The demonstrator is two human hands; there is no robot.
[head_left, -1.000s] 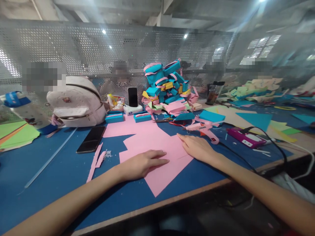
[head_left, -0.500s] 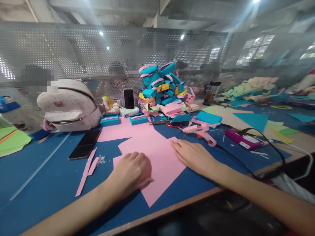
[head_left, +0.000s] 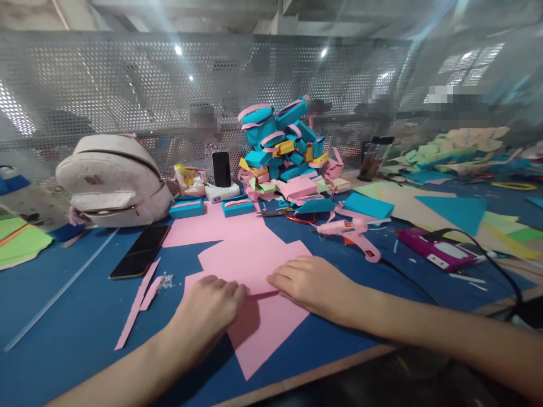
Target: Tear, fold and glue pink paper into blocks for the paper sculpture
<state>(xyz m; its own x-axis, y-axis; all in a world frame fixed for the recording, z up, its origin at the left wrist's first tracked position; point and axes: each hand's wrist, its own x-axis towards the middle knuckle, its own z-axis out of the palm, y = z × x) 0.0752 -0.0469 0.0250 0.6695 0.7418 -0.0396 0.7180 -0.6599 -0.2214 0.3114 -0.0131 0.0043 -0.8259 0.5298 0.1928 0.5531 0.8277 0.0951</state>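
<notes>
Several overlapping sheets of pink paper (head_left: 237, 257) lie on the blue table mat in front of me. My left hand (head_left: 212, 305) is curled, knuckles up, its fingers closed at a near edge of the paper. To its right, my right hand (head_left: 309, 282) has its fingers bent and pressed together on the same edge. Between the hands that edge is slightly raised, with a dark shadow line beneath it. Both thumbs are hidden. Below the hands, a pointed corner of pink paper (head_left: 250, 356) reaches towards the table's front edge.
Left stand a white backpack (head_left: 114, 181), a black phone (head_left: 139, 251) and torn pink strips (head_left: 138, 308). A pink glue gun (head_left: 352, 233) and a purple power box (head_left: 436, 249) with cords lie right. Behind rises a pile of blue and pink paper boxes (head_left: 284, 152). Scissors (head_left: 275, 213) lie before it.
My right hand has moved left from the paper's right corner, close to my left hand, and its fingers have bent onto the edge. The view has shifted slightly.
</notes>
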